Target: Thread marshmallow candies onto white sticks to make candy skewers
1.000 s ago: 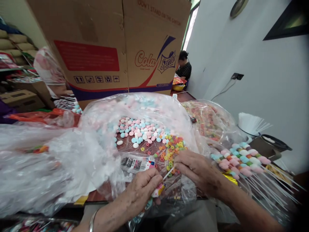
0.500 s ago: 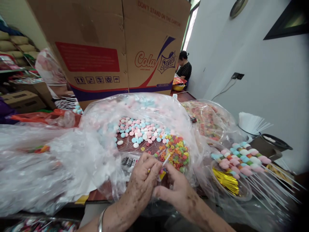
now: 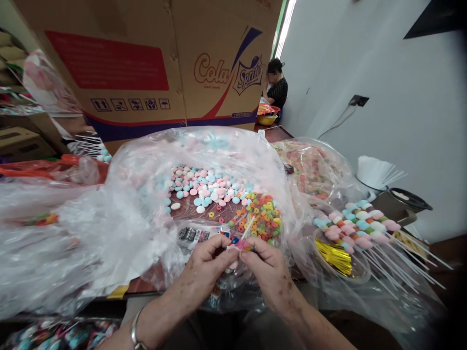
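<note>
Close together over the table's front edge, my left hand (image 3: 206,265) and my right hand (image 3: 269,267) pinch a wrapped candy skewer between thumbs and fingertips. Its white stick (image 3: 248,227) points up and away from me. Bright pink, blue and yellow wrapper (image 3: 241,245) shows between the fingers; clear plastic and pale candy hang below, partly hidden by my hands. Just beyond lie ring-shaped gummies (image 3: 264,216) in red, orange, yellow and green. Behind them, pink, blue and white round candies (image 3: 207,189) spill from a large clear plastic bag (image 3: 138,155).
A big cardboard carton (image 3: 127,58) stands behind the bag. To the right are threaded candy skewers (image 3: 357,226), a dish of gold twist ties (image 3: 333,257) and white sticks in a container (image 3: 375,172). Crumpled plastic (image 3: 91,233) covers the left. Two people are in the background, one by the wall (image 3: 278,87).
My right hand has closed its fingers onto the wrapper beside my left hand. Both hands now pinch it, and the view has tilted down slightly.
</note>
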`<state>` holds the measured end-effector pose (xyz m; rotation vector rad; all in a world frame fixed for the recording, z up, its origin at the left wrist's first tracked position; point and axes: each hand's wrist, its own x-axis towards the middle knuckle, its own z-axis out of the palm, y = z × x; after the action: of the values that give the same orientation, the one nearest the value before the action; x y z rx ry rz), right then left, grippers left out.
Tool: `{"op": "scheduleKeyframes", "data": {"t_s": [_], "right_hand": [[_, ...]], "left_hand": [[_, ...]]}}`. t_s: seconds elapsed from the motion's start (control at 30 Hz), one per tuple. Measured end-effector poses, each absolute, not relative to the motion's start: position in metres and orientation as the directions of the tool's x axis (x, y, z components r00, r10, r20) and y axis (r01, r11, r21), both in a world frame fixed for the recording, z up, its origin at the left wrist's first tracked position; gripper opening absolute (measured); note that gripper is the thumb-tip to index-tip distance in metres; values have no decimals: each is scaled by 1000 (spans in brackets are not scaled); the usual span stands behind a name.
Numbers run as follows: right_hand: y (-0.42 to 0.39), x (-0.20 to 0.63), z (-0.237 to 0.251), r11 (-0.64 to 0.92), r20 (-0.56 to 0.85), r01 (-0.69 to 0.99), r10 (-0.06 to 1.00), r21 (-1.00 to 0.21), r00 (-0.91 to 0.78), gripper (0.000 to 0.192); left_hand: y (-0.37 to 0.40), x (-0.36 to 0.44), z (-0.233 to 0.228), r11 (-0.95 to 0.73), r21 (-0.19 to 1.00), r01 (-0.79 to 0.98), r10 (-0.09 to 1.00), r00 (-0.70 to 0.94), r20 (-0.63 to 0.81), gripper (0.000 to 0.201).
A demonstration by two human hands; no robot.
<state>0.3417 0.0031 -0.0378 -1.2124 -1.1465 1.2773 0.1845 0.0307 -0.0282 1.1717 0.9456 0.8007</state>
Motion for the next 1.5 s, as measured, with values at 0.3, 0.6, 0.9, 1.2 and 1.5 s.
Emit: {"op": "scheduleKeyframes", "data": {"t_s": [0.3, 0.6, 0.9, 1.2, 1.5], "right_hand": [[2, 349, -39, -124, -79, -263, 981, -957, -176, 30], [-1, 373, -34, 289, 210, 254, 931, -923, -299, 16], [-13, 364, -37, 372, 378, 624, 917, -687, -130, 24], [-30, 376, -27, 741, 552, 667, 525, 78, -647, 39], [-27, 374, -22, 636, 342, 766, 743, -92, -576, 22]], "left_hand": [[32, 183, -26, 619, 765, -179, 668, 633, -392, 35], [36, 176, -26, 687, 727, -20, 454, 793, -407, 32], [36, 174, -15, 537, 836, 109, 544, 713, -442, 38], [29, 178, -18, 552, 810, 197, 428, 767, -478, 33], [21, 185, -22, -597, 735, 321, 644, 739, 200, 16]]}}
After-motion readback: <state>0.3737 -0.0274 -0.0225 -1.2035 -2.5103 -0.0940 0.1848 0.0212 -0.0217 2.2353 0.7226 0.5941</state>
